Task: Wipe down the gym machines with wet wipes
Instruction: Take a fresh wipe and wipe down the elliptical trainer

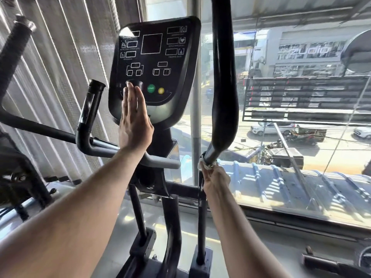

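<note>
Wiping mid-task: right hand (215, 180) pinches wet wipe (202, 165) around base of right handlebar (223, 87); left hand (134, 119) flat, fingers straight, on console (154, 63). Most of elliptical probably left.

There are two hands in view, the left hand (135, 123) and the right hand (215, 180), and one white wipe (202, 165). The machine has one console (154, 67), and on it sit two round coloured buttons, one green button (151, 88) and one yellow button (161, 90). Beyond the glass, two white cars (271, 128) stand on the street.
</note>
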`<control>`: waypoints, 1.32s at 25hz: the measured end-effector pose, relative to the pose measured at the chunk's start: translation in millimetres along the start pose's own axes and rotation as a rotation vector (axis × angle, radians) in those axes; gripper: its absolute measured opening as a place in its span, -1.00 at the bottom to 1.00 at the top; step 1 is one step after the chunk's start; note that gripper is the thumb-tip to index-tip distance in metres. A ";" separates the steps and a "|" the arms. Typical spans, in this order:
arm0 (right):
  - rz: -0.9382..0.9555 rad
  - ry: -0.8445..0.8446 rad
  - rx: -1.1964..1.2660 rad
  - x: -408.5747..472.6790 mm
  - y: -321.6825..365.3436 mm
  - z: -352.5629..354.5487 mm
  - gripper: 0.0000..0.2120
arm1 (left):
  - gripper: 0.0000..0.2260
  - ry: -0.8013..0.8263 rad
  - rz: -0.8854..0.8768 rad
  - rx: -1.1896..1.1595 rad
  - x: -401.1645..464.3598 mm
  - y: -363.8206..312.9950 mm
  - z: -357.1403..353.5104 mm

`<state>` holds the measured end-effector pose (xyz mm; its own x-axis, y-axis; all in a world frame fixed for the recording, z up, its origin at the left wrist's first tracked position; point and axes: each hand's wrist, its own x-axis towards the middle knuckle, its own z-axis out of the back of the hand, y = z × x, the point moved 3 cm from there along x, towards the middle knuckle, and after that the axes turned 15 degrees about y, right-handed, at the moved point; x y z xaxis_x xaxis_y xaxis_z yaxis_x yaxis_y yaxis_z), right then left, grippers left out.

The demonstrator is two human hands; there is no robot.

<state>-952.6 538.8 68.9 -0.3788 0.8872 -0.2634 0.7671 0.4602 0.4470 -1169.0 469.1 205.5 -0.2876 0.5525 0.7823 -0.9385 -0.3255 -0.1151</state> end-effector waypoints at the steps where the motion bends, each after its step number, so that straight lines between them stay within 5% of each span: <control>1: -0.002 0.008 0.010 -3.4 0.7 -1.6 -0.75 | -0.38 0.003 -0.001 -0.003 -0.4 -0.1 0.2; 7: -0.042 0.291 0.173 -90.4 40.5 -37.0 -0.81 | -0.38 0.000 -0.002 0.006 -0.8 -2.0 0.9; 15: -0.008 0.516 -0.058 -142.1 90.4 -57.2 -0.91 | -0.36 0.004 0.024 0.008 0.7 -2.4 0.3; 19: -0.019 0.484 -0.075 -113.0 74.6 -46.3 -0.87 | -0.37 0.005 0.020 0.010 0.2 -1.1 -0.6; 28: -0.077 0.126 -0.106 11.5 10.9 -4.5 -0.79 | -0.39 0.000 0.021 -0.006 -2.1 -2.2 -1.1; 33: -0.117 0.217 -0.048 -15.4 23.8 -12.1 -0.77 | -0.39 0.024 0.041 0.015 -1.1 -3.0 0.9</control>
<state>-934.8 536.5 93.9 -0.5703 0.8114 -0.1281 0.6877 0.5569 0.4658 -1165.6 468.8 205.6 -0.3301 0.5566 0.7624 -0.9230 -0.3594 -0.1373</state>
